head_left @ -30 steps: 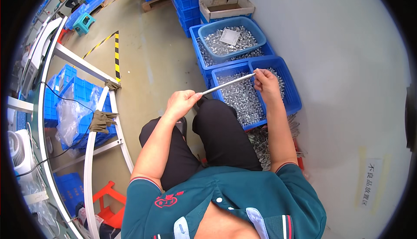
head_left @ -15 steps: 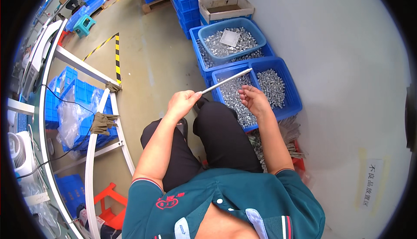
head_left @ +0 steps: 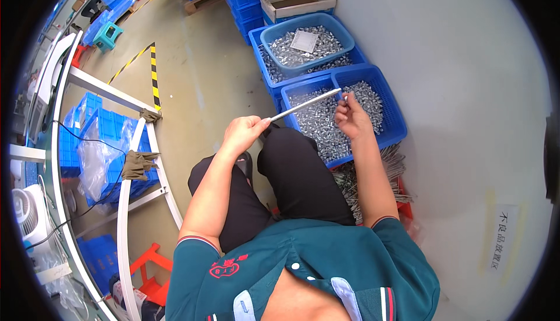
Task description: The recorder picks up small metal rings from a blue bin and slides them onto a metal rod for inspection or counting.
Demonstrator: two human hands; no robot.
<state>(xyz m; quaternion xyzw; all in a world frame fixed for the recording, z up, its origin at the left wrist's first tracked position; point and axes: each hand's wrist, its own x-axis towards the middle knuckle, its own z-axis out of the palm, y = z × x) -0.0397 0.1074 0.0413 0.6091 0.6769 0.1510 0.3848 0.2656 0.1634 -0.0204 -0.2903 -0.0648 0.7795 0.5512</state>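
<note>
My left hand (head_left: 245,135) is closed around the near end of a slim metal rod (head_left: 306,104), which slants up to the right over a blue divided bin (head_left: 399,130). Close by the rod's far tip is my right hand (head_left: 354,121), thumb and fingers pinched together. Something small and shiny seems to sit at those fingertips, too small to make out. Small silvery metal parts (head_left: 319,127) fill the bin's left section, and similar pieces (head_left: 370,106) lie in the right one.
Behind the bin, a light blue tub (head_left: 348,35) of metal parts sits in a larger crate, near an open carton (head_left: 329,6). Many thin rods (head_left: 394,169) lie beside my right forearm. A white wall (head_left: 466,123) bounds the right; a white frame (head_left: 123,233) stands left.
My right hand has moved up and to the right, and its fingers have drawn together near the rod's tip. The left hand still holds the rod in about the same place.
</note>
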